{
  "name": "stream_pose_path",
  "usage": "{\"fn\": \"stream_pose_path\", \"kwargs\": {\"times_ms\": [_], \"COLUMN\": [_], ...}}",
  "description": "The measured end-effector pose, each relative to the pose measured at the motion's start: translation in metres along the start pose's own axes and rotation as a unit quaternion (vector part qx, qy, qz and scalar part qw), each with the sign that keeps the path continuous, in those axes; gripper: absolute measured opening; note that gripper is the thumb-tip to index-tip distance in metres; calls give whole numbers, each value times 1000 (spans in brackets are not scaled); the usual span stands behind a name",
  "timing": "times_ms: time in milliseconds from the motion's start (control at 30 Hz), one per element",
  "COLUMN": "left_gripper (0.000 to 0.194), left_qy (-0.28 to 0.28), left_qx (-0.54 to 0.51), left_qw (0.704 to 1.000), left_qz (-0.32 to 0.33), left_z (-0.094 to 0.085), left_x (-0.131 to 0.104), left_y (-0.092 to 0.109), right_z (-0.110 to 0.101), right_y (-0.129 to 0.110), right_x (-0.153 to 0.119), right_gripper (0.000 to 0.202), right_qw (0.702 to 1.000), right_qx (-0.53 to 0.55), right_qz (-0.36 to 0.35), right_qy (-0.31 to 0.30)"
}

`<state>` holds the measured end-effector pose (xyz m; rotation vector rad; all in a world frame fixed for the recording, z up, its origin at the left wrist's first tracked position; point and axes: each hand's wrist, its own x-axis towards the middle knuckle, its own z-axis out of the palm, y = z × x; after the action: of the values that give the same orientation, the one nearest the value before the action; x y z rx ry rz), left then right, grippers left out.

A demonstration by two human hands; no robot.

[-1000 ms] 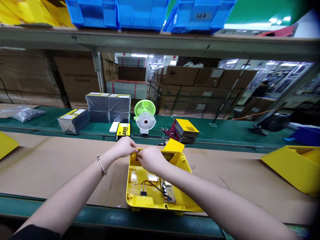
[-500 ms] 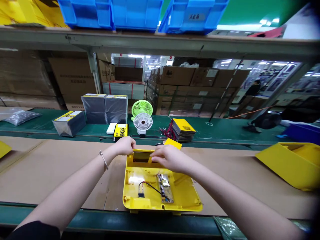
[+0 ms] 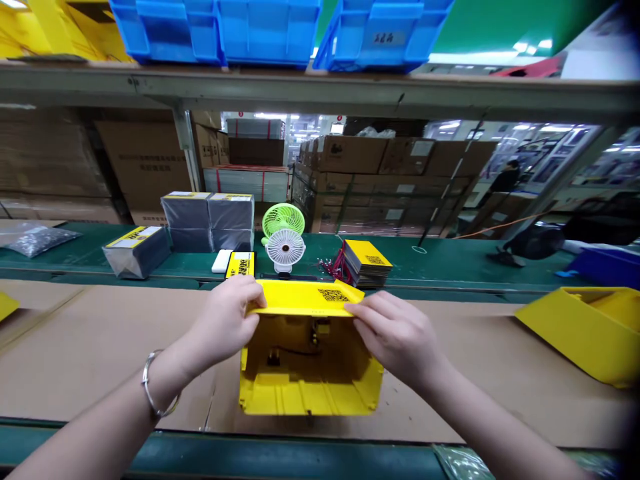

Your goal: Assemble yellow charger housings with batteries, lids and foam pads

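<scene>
A yellow plastic housing (image 3: 310,393) is tilted up on the cardboard-covered bench, its open inside facing me. Inside it, a small circuit board and a dark connector with a wire show dimly. Along its top edge runs a yellow face with a black QR code (image 3: 333,295). My left hand (image 3: 227,317) pinches the left end of that top edge, and my right hand (image 3: 400,333) grips its right end with thumb and fingers.
Behind the housing, a white fan (image 3: 285,248), a green fan (image 3: 283,220), wrapped boxes (image 3: 207,223) and stacked yellow cards (image 3: 369,255) stand on the green surface. Another yellow housing (image 3: 585,333) lies right. Blue bins (image 3: 270,33) sit overhead. A person (image 3: 506,179) is far back.
The housing has been tipped up from lying flat, so its QR-code face now shows on top. Both hands have shifted to that face's ends, my right hand moving rightward.
</scene>
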<state>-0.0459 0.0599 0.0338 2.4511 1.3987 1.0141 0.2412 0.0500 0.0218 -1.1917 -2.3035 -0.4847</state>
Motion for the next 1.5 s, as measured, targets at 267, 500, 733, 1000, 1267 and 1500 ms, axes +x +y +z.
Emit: {"fn": "stream_pose_path", "kwargs": {"times_ms": [267, 500, 733, 1000, 1267, 1500], "left_gripper": [61, 63, 39, 39, 26, 26], "left_qy": [-208, -80, -54, -78, -37, -28], "left_qx": [-100, -210, -434, -493, -320, -234], "left_qw": [973, 953, 835, 802, 895, 934], "left_qz": [-22, -206, -335, -328, -309, -269], "left_z": [-1, 30, 61, 56, 58, 56], "left_x": [-38, -5, 16, 7, 14, 16], "left_y": [-22, -34, -44, -44, -41, -42], "right_z": [8, 37, 81, 70, 88, 77], "right_y": [-12, 4, 18, 12, 21, 15], "right_x": [-28, 4, 24, 20, 27, 32], "right_gripper": [14, 39, 39, 45, 25, 36], "right_qw": [992, 952, 784, 681, 769, 825], "right_qx": [104, 227, 483, 615, 517, 420], "right_qz": [-55, 202, 367, 373, 355, 347], "right_qy": [-46, -43, -130, -136, -121, -151]}}
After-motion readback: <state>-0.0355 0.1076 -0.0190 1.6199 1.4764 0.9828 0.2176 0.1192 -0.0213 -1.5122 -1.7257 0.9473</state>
